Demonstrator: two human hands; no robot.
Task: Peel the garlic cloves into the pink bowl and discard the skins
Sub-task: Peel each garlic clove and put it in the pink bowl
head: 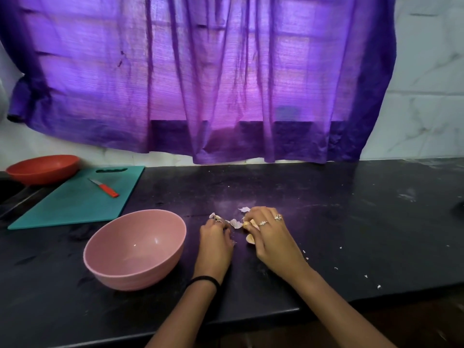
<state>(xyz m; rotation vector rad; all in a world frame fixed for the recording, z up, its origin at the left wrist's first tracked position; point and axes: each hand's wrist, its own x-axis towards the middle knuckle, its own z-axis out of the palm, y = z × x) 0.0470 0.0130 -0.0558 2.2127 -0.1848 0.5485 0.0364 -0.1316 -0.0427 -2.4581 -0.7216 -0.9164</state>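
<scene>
Nearest you, the round matt pink plastic bowl [135, 249] sits left of your hands and looks empty, so by my reading no clove has gone in yet. Small white skin flecks [336, 268] are scattered on the black stone counter [351, 222] to the right; brush an arm through them and they could spread or fall off the near edge.

Your left hand [215, 243] is curled over papery skin, though whether it pinches anything I cannot tell. Your right hand [270, 234] has its fingers bent around pale yellowish garlic cloves [250, 238], with loose lilac-white garlic skins [236, 223] just beyond.

The cloves look smooth and small, so one could slip out and roll across the counter. Skin sticking to a clove may also end up in the bowl.

Far left lie a teal cutting board [75, 204], an orange-handled knife [104, 188] and an orange bowl [42, 169].
</scene>
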